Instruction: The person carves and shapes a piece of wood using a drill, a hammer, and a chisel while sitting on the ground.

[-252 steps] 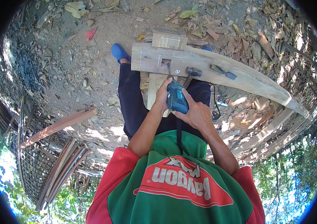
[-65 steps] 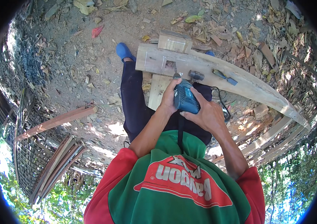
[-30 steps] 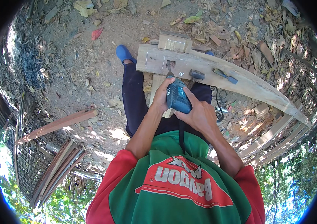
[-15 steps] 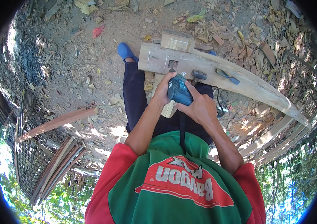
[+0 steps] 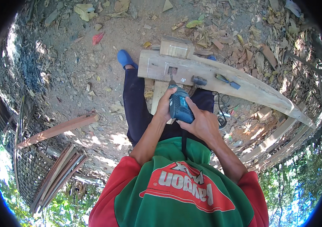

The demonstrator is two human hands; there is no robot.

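A blue-black power drill (image 5: 180,106) is gripped in both my hands over the near edge of a long, curved wooden plank (image 5: 155,68). My left hand (image 5: 163,106) wraps its front left side, thumb on top near the chuck. At the back, my right hand (image 5: 203,122) closes round the rear of the drill. Its bit points away from me to a rough squarish hole (image 5: 172,70) in the plank; how deep the tip sits cannot be made out. White marking lines run near the hole. To its right, a hammer (image 5: 199,80) lies on the plank.
A chisel-like tool (image 5: 227,80) with a flat blue-grey blade lies farther right on the plank. A wood block (image 5: 176,47) sits at its far edge. Leaves and offcuts litter the dirt. Reddish lumber (image 5: 58,130) and stacked slats (image 5: 57,178) are at left; a cable (image 5: 221,99) lies right of my leg.
The drill has swung to point more directly away from me and shifted slightly nearer, both hands moving with it. More of its chuck and bit shows. The plank appears slightly lower in view.
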